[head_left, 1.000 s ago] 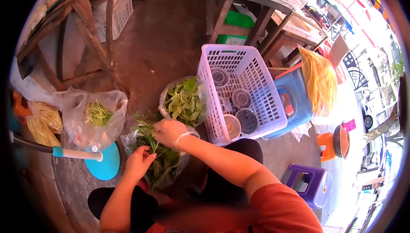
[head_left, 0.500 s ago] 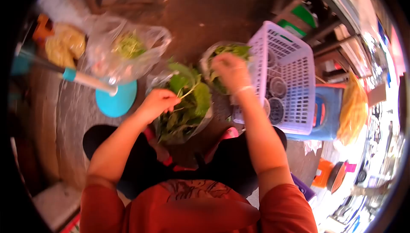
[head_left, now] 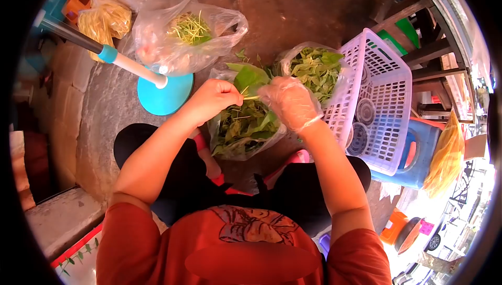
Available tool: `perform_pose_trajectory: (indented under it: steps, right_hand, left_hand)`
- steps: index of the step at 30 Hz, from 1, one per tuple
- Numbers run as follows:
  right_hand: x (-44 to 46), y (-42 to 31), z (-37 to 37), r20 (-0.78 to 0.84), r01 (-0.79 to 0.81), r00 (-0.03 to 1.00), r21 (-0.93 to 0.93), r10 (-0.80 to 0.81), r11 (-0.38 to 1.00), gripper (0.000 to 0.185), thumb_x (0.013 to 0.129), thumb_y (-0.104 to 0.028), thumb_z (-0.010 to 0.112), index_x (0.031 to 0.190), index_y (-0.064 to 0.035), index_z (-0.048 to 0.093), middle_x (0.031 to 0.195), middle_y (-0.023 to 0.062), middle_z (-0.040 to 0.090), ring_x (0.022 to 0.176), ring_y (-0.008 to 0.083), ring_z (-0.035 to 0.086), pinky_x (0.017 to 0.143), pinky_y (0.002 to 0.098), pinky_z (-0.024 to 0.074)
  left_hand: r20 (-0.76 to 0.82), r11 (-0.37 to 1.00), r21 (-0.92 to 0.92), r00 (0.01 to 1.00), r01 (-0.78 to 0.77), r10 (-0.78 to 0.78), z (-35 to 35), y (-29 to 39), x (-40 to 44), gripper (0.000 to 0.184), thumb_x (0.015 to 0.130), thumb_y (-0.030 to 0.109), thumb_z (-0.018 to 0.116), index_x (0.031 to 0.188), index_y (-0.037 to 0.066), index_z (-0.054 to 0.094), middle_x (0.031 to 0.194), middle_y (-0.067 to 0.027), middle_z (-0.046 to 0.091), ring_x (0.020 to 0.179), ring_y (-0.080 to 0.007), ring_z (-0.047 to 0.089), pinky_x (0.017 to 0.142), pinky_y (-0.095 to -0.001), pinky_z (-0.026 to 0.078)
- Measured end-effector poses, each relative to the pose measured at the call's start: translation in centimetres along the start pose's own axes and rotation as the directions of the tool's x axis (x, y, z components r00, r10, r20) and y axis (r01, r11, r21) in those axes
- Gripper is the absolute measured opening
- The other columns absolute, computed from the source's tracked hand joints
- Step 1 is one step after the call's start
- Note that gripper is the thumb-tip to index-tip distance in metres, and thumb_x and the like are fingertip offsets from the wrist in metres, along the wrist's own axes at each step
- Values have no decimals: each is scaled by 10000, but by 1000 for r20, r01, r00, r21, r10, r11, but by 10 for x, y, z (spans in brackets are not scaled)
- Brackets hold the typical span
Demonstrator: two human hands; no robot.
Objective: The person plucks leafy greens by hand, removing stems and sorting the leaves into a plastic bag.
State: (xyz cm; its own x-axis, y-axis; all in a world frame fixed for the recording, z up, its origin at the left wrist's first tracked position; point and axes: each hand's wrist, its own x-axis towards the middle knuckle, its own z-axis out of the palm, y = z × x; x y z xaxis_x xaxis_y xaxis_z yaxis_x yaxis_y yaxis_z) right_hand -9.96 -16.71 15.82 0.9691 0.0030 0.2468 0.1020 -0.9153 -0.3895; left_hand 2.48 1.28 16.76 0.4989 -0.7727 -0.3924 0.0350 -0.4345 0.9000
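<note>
At the upper left of my feed, crinkled yellow plastic (head_left: 104,21) lies near one smooth cylindrical pole (head_left: 133,68), which ends over one flat turquoise disc (head_left: 178,89). Next, one thin clear bag (head_left: 151,26), creased and glossy, contains pale, slender stems (head_left: 191,29).

At centre, I read the bare left hand (head_left: 213,98): its grip pinches the thin stem of one leafy sprig (head_left: 251,79) between thumb and forefinger. The sprig, with its broad, smooth leaf, is over the lower bag (head_left: 246,153), filled with dark leaves (head_left: 238,131). The right hand (head_left: 293,102), in a wrinkled transparent glove, bunches its fingers at the sprig; blur prevents me from telling whether that grip pinches it.

To the right, the third clear bag (head_left: 284,65) holds narrow leaves (head_left: 318,68) just beside one rigid, slotted lilac basket (head_left: 387,152). I count at least two round, ringed containers (head_left: 365,112) inside.

Clearance: bare brown floor (head_left: 298,8) extends beyond the bags; the basket's wall bounds the right side.
</note>
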Motion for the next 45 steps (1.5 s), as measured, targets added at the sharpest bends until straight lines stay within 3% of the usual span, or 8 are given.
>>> perform_pose_trajectory:
  steps: [9, 12, 13, 20, 31, 42, 44, 45]
  right_hand:
    - [4, -3, 2, -130, -187, 970, 147, 206, 971, 51, 727, -47, 588, 768, -49, 618, 752, 141, 557, 735, 318, 550, 662, 406, 446]
    - [6, 21, 15, 129, -13, 989, -379, 67, 925, 51, 743, -32, 568, 768, -32, 612, 781, 134, 576, 742, 305, 555, 695, 390, 450]
    - [1, 18, 8, -238, -270, 924, 142, 298, 952, 136, 802, -92, 507, 758, -55, 630, 781, 130, 614, 763, 262, 603, 721, 333, 488]
    - [0, 22, -30, 70, -440, 839, 671, 540, 597, 148, 859, -129, 520, 880, -24, 622, 830, 112, 634, 748, 179, 566, 711, 293, 456]
    - [1, -1, -8, -5, -249, 960, 444, 281, 861, 107, 784, -100, 587, 851, -24, 620, 803, 165, 589, 803, 360, 538, 698, 417, 422]
    - [1, 27, 17, -130, -278, 947, 120, 293, 953, 166, 798, -142, 533, 817, -15, 638, 746, 172, 610, 737, 312, 599, 696, 394, 462]
    - [-6, 57, 6, 26, -573, 620, 697, 784, 430, 180, 808, -143, 512, 826, -31, 651, 696, 104, 611, 698, 221, 602, 647, 346, 469]
    - [-8, 58, -11, -38, -540, 606, 714, 795, 445, 178, 816, -146, 514, 832, -39, 655, 696, 60, 606, 664, 173, 568, 610, 309, 452]
  left_hand:
    - [3, 999, -34, 1000, -19, 19, 8, 1, 3, 175, 809, 198, 627, 769, 30, 654, 590, 56, 484, 548, -27, 374, 479, -205, 271]
    - [4, 999, -27, 1000, -30, 30, 10, 4, 2, 168, 815, 189, 622, 768, 30, 650, 582, 57, 471, 542, -25, 367, 475, -202, 265]
    - [3, 1000, -10, 1000, -28, 28, 8, 7, -1, 166, 817, 185, 620, 768, 30, 649, 578, 57, 467, 538, -26, 365, 474, -200, 264]
    - [64, 982, -179, 997, 61, -50, -1, 1, -4, 175, 833, 168, 600, 802, -2, 631, 565, 52, 439, 518, -36, 350, 475, -191, 258]
    - [184, 936, -343, 983, 77, -13, -3, 0, 1, 212, 860, 189, 570, 813, -15, 605, 622, 36, 473, 546, -52, 355, 515, -191, 278]
    - [178, 947, -316, 984, 52, 5, 13, 2, 7, 189, 843, 171, 587, 795, -11, 610, 609, 30, 477, 537, -51, 361, 498, -196, 277]
    - [210, 946, -315, 978, 70, -3, 10, 4, -1, 186, 838, 167, 592, 788, -10, 618, 586, 34, 468, 523, -51, 363, 487, -200, 274]
    - [165, 946, -320, 986, 50, 4, 7, 2, -3, 176, 830, 164, 602, 788, -4, 634, 563, 38, 464, 507, -52, 363, 476, -200, 271]
